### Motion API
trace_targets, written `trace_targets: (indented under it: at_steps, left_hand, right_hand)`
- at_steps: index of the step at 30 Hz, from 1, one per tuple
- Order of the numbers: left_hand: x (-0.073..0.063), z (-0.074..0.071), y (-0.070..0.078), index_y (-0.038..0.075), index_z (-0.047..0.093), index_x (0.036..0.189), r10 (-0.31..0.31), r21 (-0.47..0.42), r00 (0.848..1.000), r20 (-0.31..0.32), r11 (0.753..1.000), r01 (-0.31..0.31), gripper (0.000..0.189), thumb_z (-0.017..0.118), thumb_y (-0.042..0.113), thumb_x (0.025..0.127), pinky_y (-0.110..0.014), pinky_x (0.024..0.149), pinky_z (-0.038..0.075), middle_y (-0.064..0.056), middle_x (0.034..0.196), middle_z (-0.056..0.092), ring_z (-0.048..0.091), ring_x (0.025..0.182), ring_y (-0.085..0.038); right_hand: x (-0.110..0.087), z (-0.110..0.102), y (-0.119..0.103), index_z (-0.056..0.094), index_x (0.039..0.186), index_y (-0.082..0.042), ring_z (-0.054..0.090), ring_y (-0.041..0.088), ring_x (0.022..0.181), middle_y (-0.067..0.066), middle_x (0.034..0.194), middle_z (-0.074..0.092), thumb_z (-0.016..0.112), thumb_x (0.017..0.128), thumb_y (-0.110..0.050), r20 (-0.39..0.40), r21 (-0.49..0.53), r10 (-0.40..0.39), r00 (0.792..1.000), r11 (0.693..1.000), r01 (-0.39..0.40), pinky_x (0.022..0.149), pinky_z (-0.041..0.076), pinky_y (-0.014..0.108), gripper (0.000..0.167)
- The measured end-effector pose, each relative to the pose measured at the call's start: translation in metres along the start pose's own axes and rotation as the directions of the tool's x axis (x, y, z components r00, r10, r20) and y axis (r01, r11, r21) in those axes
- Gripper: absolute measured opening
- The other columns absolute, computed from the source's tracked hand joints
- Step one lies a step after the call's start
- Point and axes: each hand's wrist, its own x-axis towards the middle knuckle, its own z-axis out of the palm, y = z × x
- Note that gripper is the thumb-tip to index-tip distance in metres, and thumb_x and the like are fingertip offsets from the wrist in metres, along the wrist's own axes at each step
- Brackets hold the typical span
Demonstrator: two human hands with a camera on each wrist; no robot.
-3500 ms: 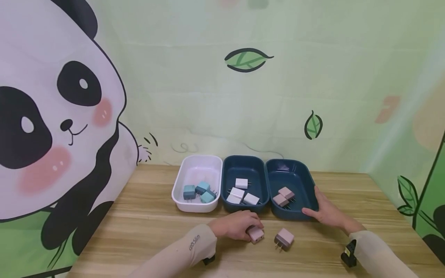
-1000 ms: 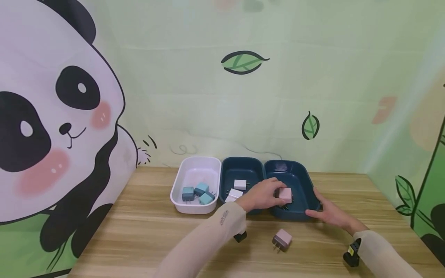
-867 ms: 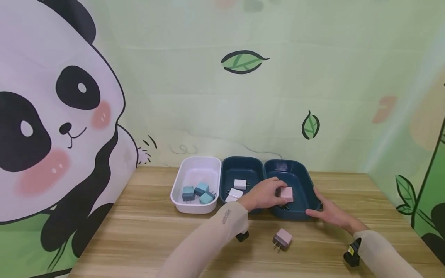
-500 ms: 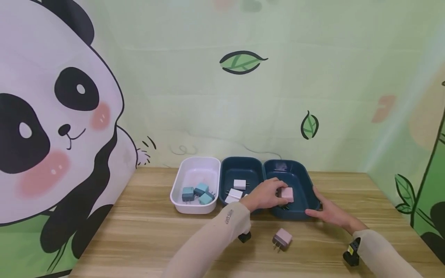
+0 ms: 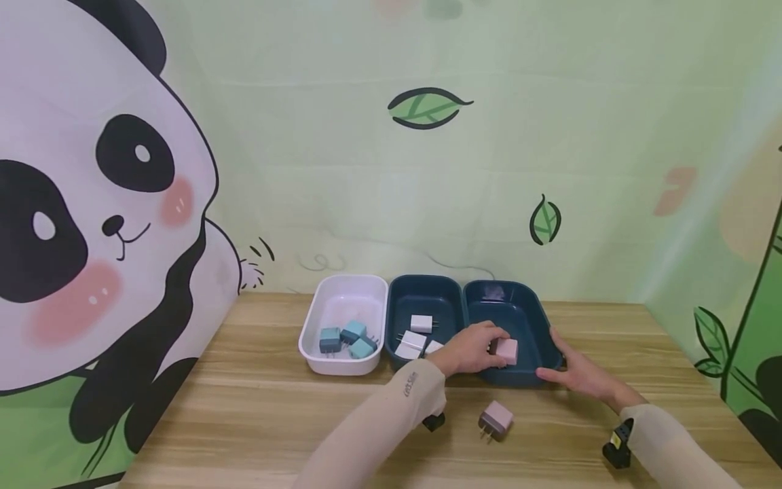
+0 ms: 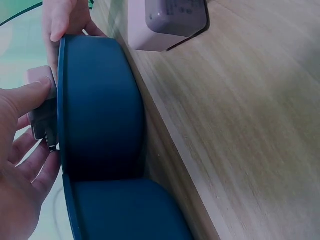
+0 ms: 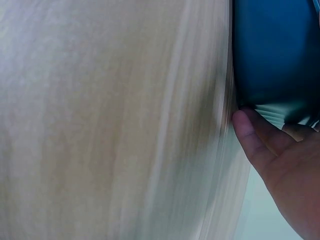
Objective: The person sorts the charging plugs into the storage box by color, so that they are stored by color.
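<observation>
My left hand (image 5: 475,348) pinches a pink charger plug (image 5: 506,351) between thumb and fingers, low inside the right-hand navy tray (image 5: 525,375). In the left wrist view that plug (image 6: 38,76) shows beside the tray's rim, prongs pointing down. The pink plugs seen earlier in this tray are hidden by my left hand and the held plug. At the tray's front right corner, my right hand (image 5: 583,375) grips the wall, thumb on the front and fingers along the side. Another pink charger plug (image 5: 496,421) lies on the table in front of the tray.
Left of the held tray stand a navy tray (image 5: 425,285) with several white charger plugs (image 5: 413,341) and a white tray (image 5: 343,367) with several teal plugs (image 5: 330,339). All touch side by side on the wooden table (image 5: 256,407), before a printed cloth backdrop (image 5: 342,204).
Since the oldest frame, my left hand has carried the pink plug from the table into the right-hand tray. Lately it has sunk slightly lower there. My right hand stays at the corner.
</observation>
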Motion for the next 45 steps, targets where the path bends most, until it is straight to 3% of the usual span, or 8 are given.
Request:
trace_targets:
  at_steps: [16, 22, 36, 40, 45]
  left_hand:
    - [0.003, 0.007, 0.002, 0.018, 0.059, 0.127, -0.023, -0.009, 1.000, 0.012, 1.000, 0.023, 0.045, 0.068, 0.037, 0.087, -0.015, 0.076, 0.043, 0.004, 0.113, 0.056, 0.049, 0.091, -0.007]
    - [0.006, 0.010, 0.002, 0.018, 0.059, 0.127, -0.013, 0.010, 1.000, 0.018, 1.000, 0.012, 0.045, 0.067, 0.039, 0.087, -0.015, 0.075, 0.042, 0.005, 0.113, 0.056, 0.049, 0.090, -0.006]
    - [0.008, 0.011, 0.003, 0.017, 0.061, 0.125, -0.007, 0.014, 1.000, 0.021, 1.000, 0.007, 0.042, 0.066, 0.037, 0.088, -0.015, 0.083, 0.043, 0.004, 0.116, 0.058, 0.050, 0.093, -0.006]
    - [0.008, 0.013, 0.001, 0.015, 0.061, 0.125, 0.001, -0.004, 1.000, 0.023, 1.000, -0.001, 0.039, 0.064, 0.033, 0.091, -0.018, 0.090, 0.043, 0.004, 0.118, 0.058, 0.053, 0.100, -0.005]
    - [0.003, 0.011, -0.001, 0.016, 0.060, 0.127, 0.003, -0.019, 1.000, 0.000, 1.000, -0.003, 0.037, 0.063, 0.027, 0.092, -0.018, 0.089, 0.044, 0.005, 0.116, 0.059, 0.055, 0.101, -0.006]
  right_hand:
    - [0.000, 0.001, 0.001, -0.004, 0.150, 0.000, 0.017, 0.053, 0.132, 0.034, 0.149, 0.008, 0.065, 0.089, -0.034, -0.018, -0.001, -0.027, 0.999, 1.000, 0.027, 0.101, 0.019, 0.066, 0.097]
    - [-0.001, 0.000, 0.001, -0.006, 0.150, -0.003, 0.016, 0.053, 0.133, 0.033, 0.150, 0.007, 0.064, 0.090, -0.038, -0.004, -0.006, -0.001, 1.000, 1.000, 0.001, 0.100, 0.019, 0.068, 0.098]
    - [0.000, 0.001, 0.003, -0.005, 0.150, -0.003, 0.018, 0.053, 0.132, 0.034, 0.150, 0.009, 0.064, 0.089, -0.038, -0.013, -0.022, -0.014, 1.000, 1.000, 0.014, 0.100, 0.020, 0.067, 0.099]
    - [0.000, 0.001, 0.003, -0.005, 0.150, -0.004, 0.019, 0.053, 0.132, 0.033, 0.150, 0.009, 0.064, 0.089, -0.039, -0.016, -0.021, -0.005, 1.000, 1.000, 0.005, 0.100, 0.020, 0.067, 0.099]
    - [0.001, 0.002, 0.004, -0.005, 0.150, -0.004, 0.021, 0.053, 0.131, 0.033, 0.150, 0.009, 0.064, 0.088, -0.041, -0.025, -0.025, -0.021, 0.999, 0.999, 0.020, 0.099, 0.020, 0.068, 0.100]
